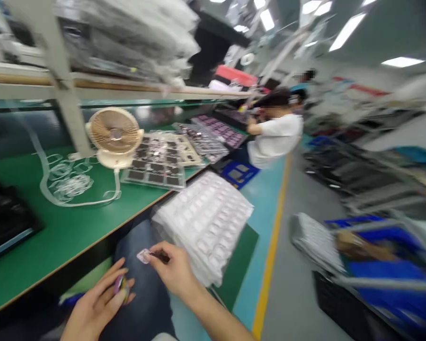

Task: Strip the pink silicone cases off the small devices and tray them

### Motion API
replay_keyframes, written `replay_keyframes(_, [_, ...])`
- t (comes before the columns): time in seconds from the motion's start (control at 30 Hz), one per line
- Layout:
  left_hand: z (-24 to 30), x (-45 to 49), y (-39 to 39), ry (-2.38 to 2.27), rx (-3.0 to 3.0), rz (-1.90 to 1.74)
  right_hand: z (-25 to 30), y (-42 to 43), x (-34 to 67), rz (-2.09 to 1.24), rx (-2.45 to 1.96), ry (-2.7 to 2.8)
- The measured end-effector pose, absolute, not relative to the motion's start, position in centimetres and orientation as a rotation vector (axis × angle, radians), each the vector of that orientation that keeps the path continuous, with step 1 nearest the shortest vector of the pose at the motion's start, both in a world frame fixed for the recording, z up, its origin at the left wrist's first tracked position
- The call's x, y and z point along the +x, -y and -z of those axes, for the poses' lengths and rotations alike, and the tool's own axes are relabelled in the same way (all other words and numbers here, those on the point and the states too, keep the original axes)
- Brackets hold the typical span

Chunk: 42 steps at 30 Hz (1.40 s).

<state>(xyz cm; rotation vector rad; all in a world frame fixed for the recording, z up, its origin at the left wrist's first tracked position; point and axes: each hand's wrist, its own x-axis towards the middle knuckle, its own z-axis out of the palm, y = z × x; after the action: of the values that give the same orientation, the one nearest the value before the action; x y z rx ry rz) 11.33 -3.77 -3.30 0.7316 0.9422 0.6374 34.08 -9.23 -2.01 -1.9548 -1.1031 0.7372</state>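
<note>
My right hand [172, 270] is low in the middle, over my lap, its fingers pinched on a small pale pinkish part [144, 256]. My left hand [97, 303] is lower left, fingers curled around a small purple and yellow item [121, 285] that I cannot name. Just right of my right hand lies a stack of clear plastic trays [206, 220] with many small pockets. The picture is smeared by motion.
A green workbench [60, 227] runs along the left, bearing a small beige fan [115, 135], a looped clear strip [66, 182] and trays of dark parts [156, 166]. Farther on, a person in white [275, 132] leans at the bench. Blue bins [376, 265] stand right of the yellow floor line.
</note>
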Motion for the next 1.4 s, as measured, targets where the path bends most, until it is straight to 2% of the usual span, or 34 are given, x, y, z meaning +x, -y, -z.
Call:
replay_keyframes(0.13, [0.3,9.0,1.9,-0.868,0.705,-0.693,2.4,5.2,27.5,-1.04,-1.585,1.092])
replay_keyframes(0.37, [-0.6,3.7,1.0,-0.701,0.68,-0.854,2.7,2.6,24.7,-1.827,-1.128,0.754])
replay_keyframes(0.57, [-0.7,3.2,1.0,-0.589,0.645,-0.888,2.3,2.1,24.5,-2.04,-0.912,0.552])
replay_keyframes(0.67, [-0.6,3.0,0.9,-0.61,0.657,-0.876,1.4,1.8,24.8,-1.872,-0.984,0.709])
replay_keyframes(0.8, [-0.1,2.9,1.1,-0.708,0.689,-0.993,-0.2,2.5,24.4,-1.207,-1.11,1.216])
replay_keyframes(0.9, [0.3,2.8,1.4,-0.766,0.745,-1.062,-0.8,3.0,23.6,-0.919,-1.083,1.499])
replay_keyframes(1.03, [0.3,2.8,1.9,-0.781,0.785,-1.095,-0.6,3.1,22.9,-0.775,-1.033,1.638])
replay_keyframes(1.4, [0.4,2.7,2.0,-0.812,0.775,-1.135,-0.6,2.6,23.2,-0.658,-0.98,1.769])
